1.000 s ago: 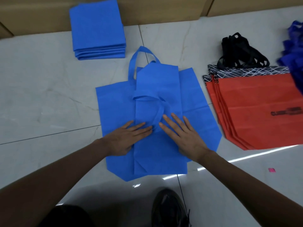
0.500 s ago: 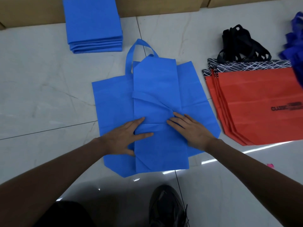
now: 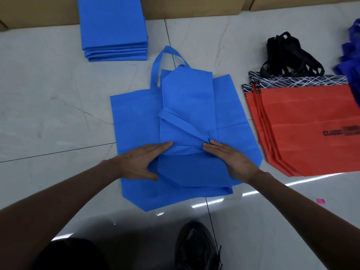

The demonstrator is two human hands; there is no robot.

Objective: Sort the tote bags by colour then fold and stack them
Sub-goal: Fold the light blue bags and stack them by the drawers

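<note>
A blue tote bag [image 3: 187,98], folded into a narrow strip, lies on a second blue tote bag [image 3: 134,121] spread flat on the floor. My left hand [image 3: 140,162] rests at the strip's left edge with its fingers straight and its thumb spread against the strip's lower part. My right hand [image 3: 235,160] presses flat on the strip's right edge; its thumb is hidden. One handle [image 3: 181,127] lies slanted across the strip between my fingertips. A stack of folded blue bags [image 3: 113,26] sits at the back left. Several flat red bags [image 3: 311,123] lie at the right.
Black handles [image 3: 288,55] of the red bags bunch up behind them. Dark blue fabric [image 3: 350,55] shows at the right edge. Cardboard boxes [image 3: 191,6] line the back. My shoe [image 3: 196,248] stands just below the bags. A small pink scrap [image 3: 320,201] lies on the floor tiles.
Both hands slid apart from the strip's middle to its side edges. The handle loop was flattened into a slanted band. The strip's lower end has shifted up off the bag beneath.
</note>
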